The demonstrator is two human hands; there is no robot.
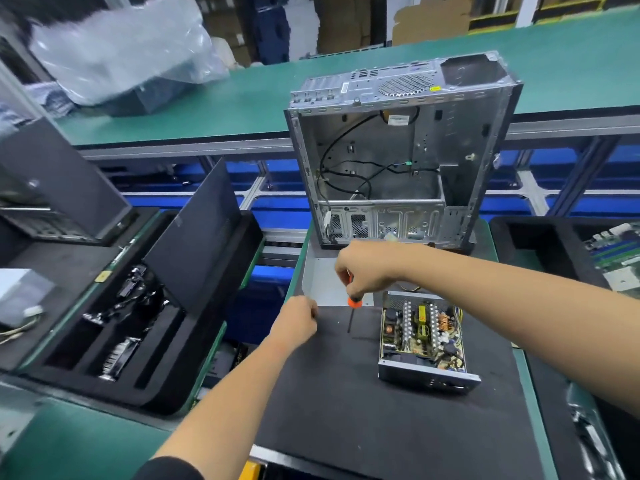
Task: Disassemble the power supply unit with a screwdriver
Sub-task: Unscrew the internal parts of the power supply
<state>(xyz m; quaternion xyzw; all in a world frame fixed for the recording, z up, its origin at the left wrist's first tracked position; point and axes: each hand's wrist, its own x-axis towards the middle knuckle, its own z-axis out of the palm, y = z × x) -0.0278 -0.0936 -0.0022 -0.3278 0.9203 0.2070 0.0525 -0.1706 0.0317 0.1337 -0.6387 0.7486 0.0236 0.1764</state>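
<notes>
Power supply unit sits opened on the worktop, right of my fingers. Right hand grips the screwdriver upright; left hand pinches something tiny. I'd seat the tip squarely before turning.

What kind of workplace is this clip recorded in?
Probably an electronics teardown line: a stripped computer case stands by a green conveyor belt, an opened power supply unit lies on the mat, and foam trays hold removed parts.
</notes>
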